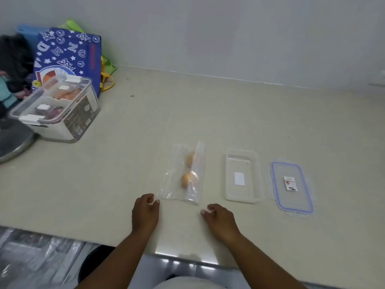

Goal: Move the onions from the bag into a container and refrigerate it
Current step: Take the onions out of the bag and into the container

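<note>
The clear bag (181, 174) with two onions (186, 180) lies just past both empty, half-curled hands, its long side pointing away. The left hand (145, 213) is nearer.

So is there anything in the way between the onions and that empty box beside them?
Only the clear bag itself: both onions are inside it. Beyond that, bare counter separates the bag from the open container, whose lid lies off to its right. Both hands, left and right, are empty.

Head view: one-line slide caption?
Both hands, left and right, reach toward a clear bag holding two onions, beside an open container and its lid.
</note>
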`<state>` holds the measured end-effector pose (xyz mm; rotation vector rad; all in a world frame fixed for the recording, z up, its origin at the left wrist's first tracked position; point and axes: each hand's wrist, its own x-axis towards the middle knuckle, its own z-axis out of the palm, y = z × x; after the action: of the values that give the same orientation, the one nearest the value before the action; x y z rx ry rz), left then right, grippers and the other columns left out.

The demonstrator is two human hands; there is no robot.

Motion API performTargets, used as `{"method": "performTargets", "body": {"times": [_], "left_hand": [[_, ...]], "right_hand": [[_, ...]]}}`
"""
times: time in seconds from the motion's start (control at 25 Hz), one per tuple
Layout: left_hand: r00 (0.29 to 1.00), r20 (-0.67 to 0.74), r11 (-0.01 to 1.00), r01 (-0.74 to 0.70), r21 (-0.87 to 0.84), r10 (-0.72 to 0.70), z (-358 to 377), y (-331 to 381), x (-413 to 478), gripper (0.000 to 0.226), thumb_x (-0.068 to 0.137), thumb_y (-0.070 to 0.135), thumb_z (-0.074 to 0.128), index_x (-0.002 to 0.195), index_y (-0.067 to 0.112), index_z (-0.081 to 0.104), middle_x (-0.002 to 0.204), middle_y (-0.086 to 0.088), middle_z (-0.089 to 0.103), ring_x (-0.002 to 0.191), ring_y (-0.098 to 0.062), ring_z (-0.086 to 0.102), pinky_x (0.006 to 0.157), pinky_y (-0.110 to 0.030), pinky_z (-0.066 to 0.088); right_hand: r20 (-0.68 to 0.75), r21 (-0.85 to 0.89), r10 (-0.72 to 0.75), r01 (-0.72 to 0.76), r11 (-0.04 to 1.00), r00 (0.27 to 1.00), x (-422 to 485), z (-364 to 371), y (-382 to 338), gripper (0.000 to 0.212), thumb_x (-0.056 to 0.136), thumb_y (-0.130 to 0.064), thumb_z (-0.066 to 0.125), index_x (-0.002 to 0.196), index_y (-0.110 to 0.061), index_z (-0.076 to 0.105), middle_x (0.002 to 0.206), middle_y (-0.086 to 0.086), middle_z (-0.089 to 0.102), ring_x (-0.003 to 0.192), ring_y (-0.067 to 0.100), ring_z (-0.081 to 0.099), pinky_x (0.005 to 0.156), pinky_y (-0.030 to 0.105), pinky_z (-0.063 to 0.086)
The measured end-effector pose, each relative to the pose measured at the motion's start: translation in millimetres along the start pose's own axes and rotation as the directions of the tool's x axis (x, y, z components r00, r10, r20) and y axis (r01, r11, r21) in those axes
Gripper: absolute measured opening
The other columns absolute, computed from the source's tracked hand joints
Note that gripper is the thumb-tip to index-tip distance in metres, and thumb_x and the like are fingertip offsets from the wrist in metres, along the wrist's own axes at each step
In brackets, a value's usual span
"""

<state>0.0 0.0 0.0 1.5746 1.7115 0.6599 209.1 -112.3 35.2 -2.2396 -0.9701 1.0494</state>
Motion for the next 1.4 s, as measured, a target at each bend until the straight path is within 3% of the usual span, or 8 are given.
{"method": "performTargets", "body": {"times": [0.16,0.44,0.68,0.8,0.96,1.08,1.24,1.4], "left_hand": [[0.952,0.178,0.958,0.27,-0.098,-0.25,-5,19,31,0.029,0.085,0.034,0.064,0.107,0.015,0.064,0.097,-0.007,0.069,0.091,-0.033,0.068,0.087,-0.047,0.055],[0.905,0.37,0.977,0.209,0.043,-0.21,-6,40,63,0.03,0.086,0.031,0.054,0.064,0.015,0.068,0.064,0.0,0.069,0.065,-0.023,0.064,0.075,-0.034,0.056],[0.735,0.65,0.913,0.379,-0.153,-0.196,-5,52,63,0.016,0.089,0.005,0.058,0.101,0.007,0.068,0.081,-0.013,0.065,0.068,-0.022,0.058,0.062,-0.032,0.055],[0.676,0.721,0.911,0.379,-0.161,-0.154,-7,53,57,0.014,0.088,0.006,0.062,0.099,0.001,0.069,0.08,-0.013,0.06,0.069,-0.024,0.053,0.064,-0.033,0.055],[0.697,0.714,0.949,0.264,-0.171,-0.066,-7,69,47,0.015,0.09,0.017,0.063,0.079,0.007,0.064,0.068,-0.009,0.055,0.058,-0.017,0.05,0.059,-0.027,0.052],[0.726,0.687,0.953,0.187,-0.238,0.029,-3,87,35,0.015,0.088,0.017,0.066,0.074,0.011,0.063,0.065,-0.004,0.056,0.056,-0.013,0.052,0.057,-0.024,0.051],[0.699,0.709,0.937,0.181,-0.299,0.091,4,105,11,0.012,0.076,0.018,0.077,0.074,0.013,0.067,0.062,0.001,0.062,0.057,-0.012,0.059,0.06,-0.026,0.052],[0.677,0.727,0.919,0.208,-0.336,0.113,9,112,-4,0.013,0.072,0.013,0.081,0.074,0.011,0.068,0.06,0.002,0.065,0.056,-0.011,0.061,0.06,-0.025,0.054]], "right_hand": [[0.095,0.281,0.191,-0.21,0.936,0.977,35,9,-47,0.026,0.084,-0.036,0.067,0.088,-0.01,0.065,0.075,0.003,0.074,0.051,0.014,0.066,0.048,0.024,0.047],[0.04,0.283,0.24,-0.242,0.928,0.97,14,17,-33,0.017,0.091,-0.016,0.058,0.077,-0.007,0.059,0.071,0.008,0.073,0.049,0.013,0.06,0.045,0.02,0.045],[0.046,0.32,0.347,-0.343,0.883,0.937,-35,20,-3,0.029,0.091,-0.016,0.06,0.063,-0.01,0.059,0.062,0.005,0.072,0.046,0.01,0.061,0.043,0.019,0.046],[-0.022,0.061,0.3,-0.298,0.953,0.954,-41,19,3,0.028,0.091,-0.028,0.059,0.066,-0.017,0.062,0.065,-0.003,0.068,0.057,0.009,0.063,0.05,0.017,0.042],[-0.3,-0.154,0.024,-0.073,0.985,0.954,-46,14,-4,0.016,0.09,-0.035,0.062,0.102,-0.024,0.063,0.096,-0.01,0.06,0.084,0.011,0.057,0.072,0.022,0.042],[-0.321,0.008,-0.109,0.117,0.993,0.941,-37,3,-29,0.012,0.087,-0.032,0.067,0.098,-0.025,0.067,0.092,-0.015,0.066,0.08,0.003,0.062,0.07,0.013,0.045],[-0.146,0.438,0.02,0.046,0.898,0.989,-16,-19,-66,0.014,0.085,-0.034,0.067,0.088,-0.022,0.074,0.08,-0.003,0.075,0.07,0.008,0.071,0.06,0.023,0.051],[-0.045,0.414,0.028,-0.007,0.91,0.999,-2,-39,-70,0.014,0.083,-0.023,0.07,0.078,-0.01,0.075,0.077,0.007,0.075,0.062,0.015,0.067,0.055,0.027,0.049]]}}
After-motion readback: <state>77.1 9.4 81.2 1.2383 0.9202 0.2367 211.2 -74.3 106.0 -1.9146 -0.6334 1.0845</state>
